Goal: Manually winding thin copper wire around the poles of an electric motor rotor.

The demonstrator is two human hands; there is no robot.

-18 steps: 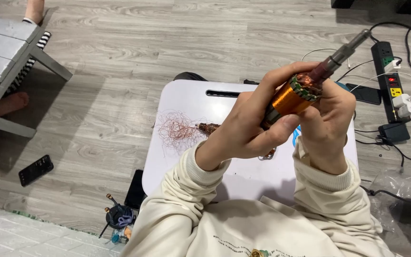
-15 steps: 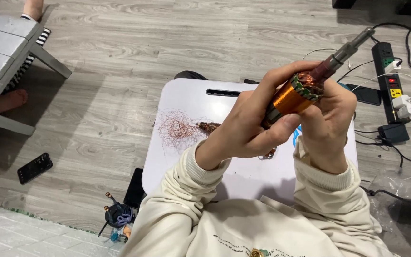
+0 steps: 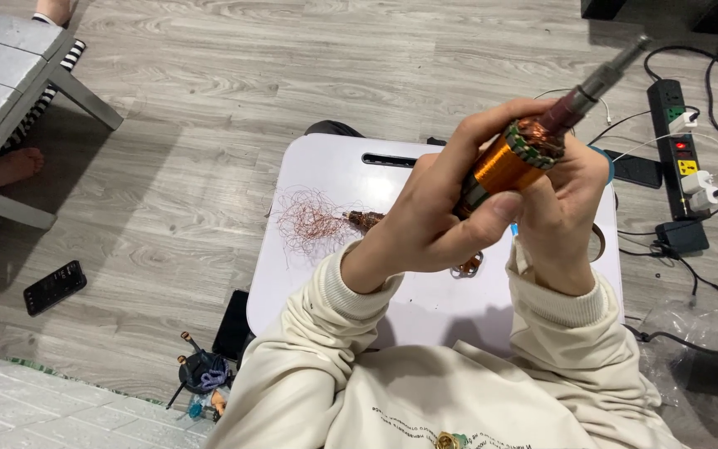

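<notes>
Motor armature [image 3: 513, 158] | raised, tilted | left hand [image 3: 434, 216], right hand [image 3: 563, 208] both clamped around it

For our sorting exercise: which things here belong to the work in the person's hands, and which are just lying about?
In use:
motor armature, held by left hand and right hand
tangle of copper wire
white table

Lying about:
phone on the floor
power strip
grey bench

Copper-wound motor armature [image 3: 515, 158] with grey steel shaft, tilted up-right, above the white table
</notes>
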